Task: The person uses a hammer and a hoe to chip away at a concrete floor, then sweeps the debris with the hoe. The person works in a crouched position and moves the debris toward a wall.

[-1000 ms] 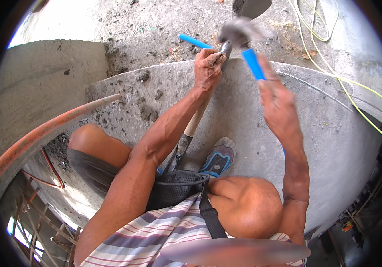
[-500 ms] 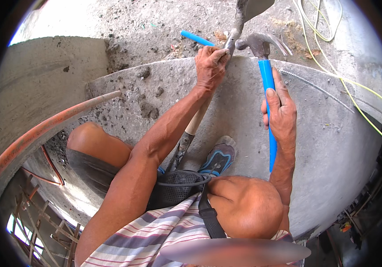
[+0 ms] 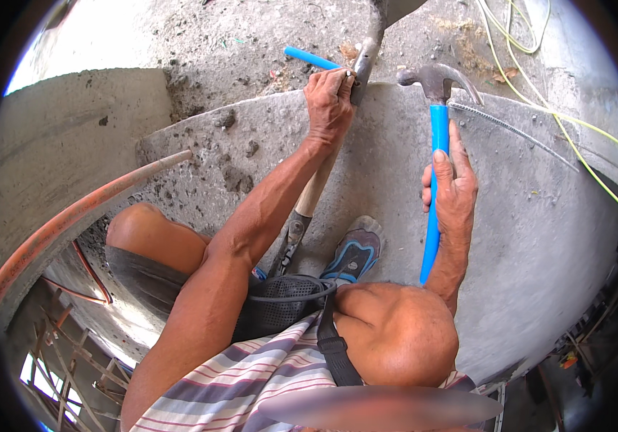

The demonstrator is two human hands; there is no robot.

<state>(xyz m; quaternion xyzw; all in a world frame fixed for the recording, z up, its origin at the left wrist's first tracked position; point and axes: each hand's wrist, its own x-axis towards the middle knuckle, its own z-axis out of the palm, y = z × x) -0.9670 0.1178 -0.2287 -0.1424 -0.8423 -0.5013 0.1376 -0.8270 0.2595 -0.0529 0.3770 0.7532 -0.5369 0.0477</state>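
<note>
My left hand (image 3: 329, 106) is closed at the metal socket of a shovel (image 3: 368, 59). Its fingertips pinch a small nail-like piece (image 3: 350, 74) against the socket; most of that piece is hidden. The shovel's wooden shaft (image 3: 317, 189) slants down toward me under my left forearm, and its grip end lies between my legs. In my right hand (image 3: 454, 189) is a claw hammer (image 3: 436, 85) with a blue handle, held upright. Its steel head is to the right of the socket, apart from it, with the striking face turned toward the shovel.
A blue tube (image 3: 310, 57) lies beyond my left hand. Yellow-green cable (image 3: 561, 133) and a ribbed steel bar (image 3: 514, 132) are on the right. An orange pipe (image 3: 71, 216) sticks up at left beside a concrete wall (image 3: 71, 137). My shoe (image 3: 353, 252) rests on the curved concrete slab (image 3: 525, 252).
The hammer head has swung right, away from the shovel socket, and its handle end has shifted left. My left hand and the shovel appear slightly farther left and up in view.
</note>
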